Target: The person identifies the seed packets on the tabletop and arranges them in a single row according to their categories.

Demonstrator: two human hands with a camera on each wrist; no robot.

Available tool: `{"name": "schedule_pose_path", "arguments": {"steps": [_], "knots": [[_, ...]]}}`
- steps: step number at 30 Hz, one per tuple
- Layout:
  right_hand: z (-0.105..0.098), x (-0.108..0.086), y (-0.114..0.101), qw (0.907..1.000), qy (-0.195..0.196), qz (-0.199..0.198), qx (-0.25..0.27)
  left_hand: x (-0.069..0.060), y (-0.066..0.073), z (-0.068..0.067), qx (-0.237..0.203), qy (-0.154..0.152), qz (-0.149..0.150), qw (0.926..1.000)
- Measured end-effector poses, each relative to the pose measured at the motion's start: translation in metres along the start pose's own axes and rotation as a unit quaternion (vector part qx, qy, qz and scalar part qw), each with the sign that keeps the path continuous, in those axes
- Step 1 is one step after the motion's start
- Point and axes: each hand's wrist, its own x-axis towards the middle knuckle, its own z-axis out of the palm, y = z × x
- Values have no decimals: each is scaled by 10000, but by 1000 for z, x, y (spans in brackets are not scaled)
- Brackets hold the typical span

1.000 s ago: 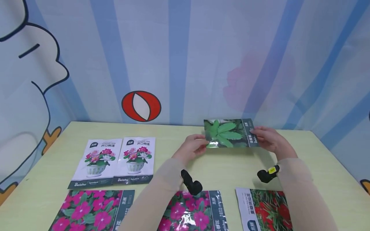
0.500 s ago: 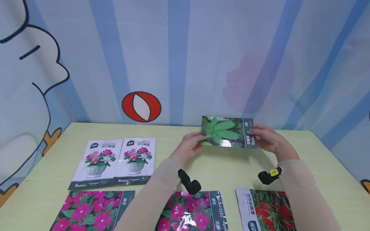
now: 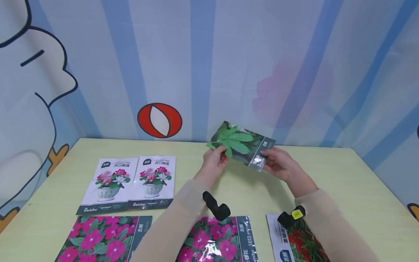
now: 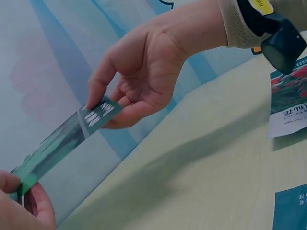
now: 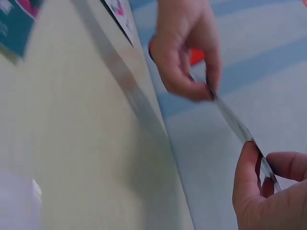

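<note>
The leaf packet point(image 3: 243, 145) is in the air over the far part of the table point(image 3: 366, 196), tilted, its strip end towards four o'clock. The left hand point(image 3: 212, 165) pinches it at eight o'clock, the right hand point(image 3: 284, 164) at four. Both grips sit near the edges of a glossy surface, so if one hand let go early the packet could swing or slip; if the hands pressed inward it would probably buckle.

Farther out, the nearer pink-flower packet point(image 3: 216, 240) lies between six and seven o'clock, partly behind the left sleeve point(image 3: 173, 222); the red-flower packet point(image 3: 302, 238), at five, is partly behind the right sleeve point(image 3: 330, 222). I cannot tell whether cloth touches either, but a lowered forearm could drag them askew. Two white packets point(image 3: 127, 185), between eight and nine, look safer, well apart from the grip.
</note>
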Motion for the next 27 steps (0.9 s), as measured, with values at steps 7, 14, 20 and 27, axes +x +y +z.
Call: {"name": "schedule_pose_path", "arguments": {"steps": [7,14,20,27], "knots": [[11,1,12,10000,49,-31,12,1,5,-7,438,-49,157,9989],[5,6,11,10000,11,-70,-62,5,19,-24,1468,-417,-64,9883],[3,11,21,9946,-378,-15,-966,6,32,-43,2778,-991,-159,9554],[18,20,43,9837,-617,20,-1689,-3,51,-70,3672,-1261,-311,9210]]}}
